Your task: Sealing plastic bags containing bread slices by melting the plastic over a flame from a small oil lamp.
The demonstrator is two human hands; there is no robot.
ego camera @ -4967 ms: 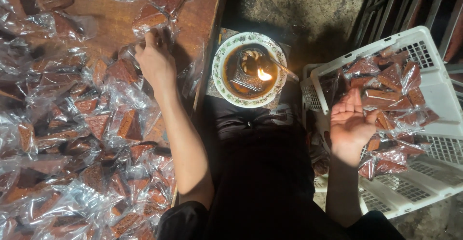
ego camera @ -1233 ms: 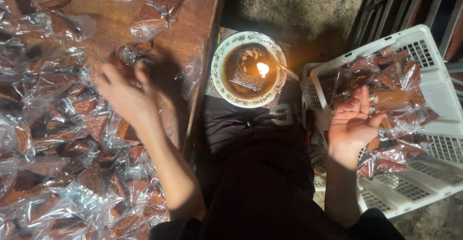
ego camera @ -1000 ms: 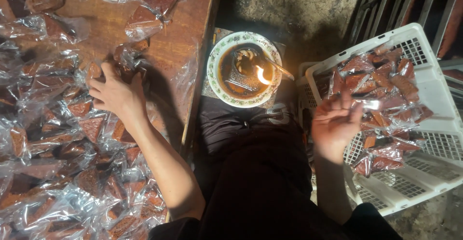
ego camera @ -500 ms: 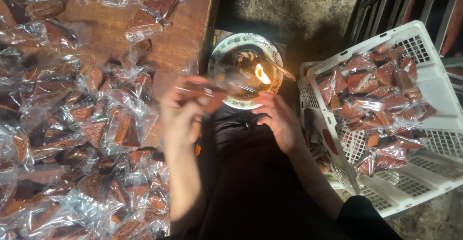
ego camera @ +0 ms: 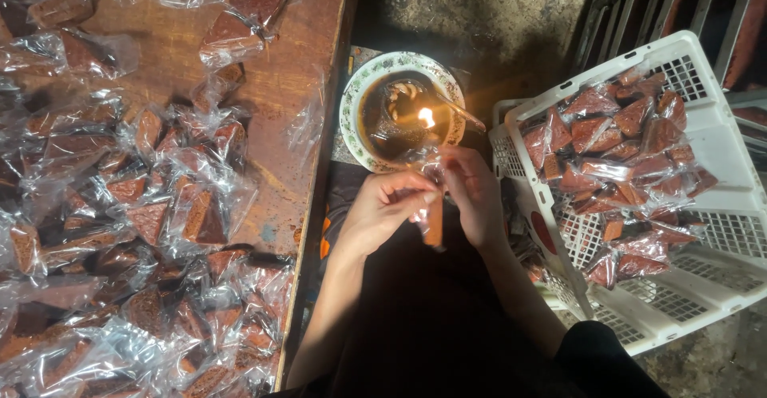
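My fingers cover the top of the plastic packet (ego camera: pixel 431 220), so its open end can't be seen. The wooden table (ego camera: pixel 280 78) and the white crate (ego camera: pixel 703 286) run off frame; the bowl's (ego camera: pixel 355 118) contents look too dark to identify.

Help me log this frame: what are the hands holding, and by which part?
Both hands, left hand and right hand, hold one clear bag with a brown piece by its open top, near the flame in the dish.

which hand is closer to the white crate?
Right. The right hand is just beside the white crate's near edge; the left hand is farther off, toward the table.
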